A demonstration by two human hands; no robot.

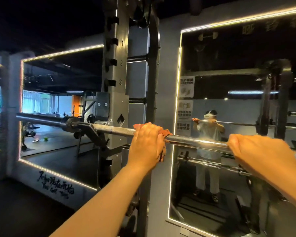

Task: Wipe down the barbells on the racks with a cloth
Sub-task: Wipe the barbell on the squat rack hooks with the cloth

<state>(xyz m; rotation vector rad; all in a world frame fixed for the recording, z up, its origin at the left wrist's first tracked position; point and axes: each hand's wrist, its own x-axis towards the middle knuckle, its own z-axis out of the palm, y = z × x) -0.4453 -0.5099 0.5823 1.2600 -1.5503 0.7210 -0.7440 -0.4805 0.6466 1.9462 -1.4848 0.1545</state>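
Gripping one orange cloth point(166, 132) around the barbell point(195, 142), the left hand point(148, 142) has its fingers curled fully over cloth and bar, just beside the rack point(115, 100) upright that carries it. The right hand point(260, 151), fingers wrapped on bare steel, steadies the bar further along. Wiping well, I judge, means wrapping the cloth right round the shaft, squeezing firmly and sliding while twisting over the rough grip section. Counted: two hands, one cloth, one barbell held, two mirrors point(229, 65) behind.

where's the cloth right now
In the head view the cloth is bunched around the barbell under the left hand, just right of the rack post; the right hand grips the barbell farther right.
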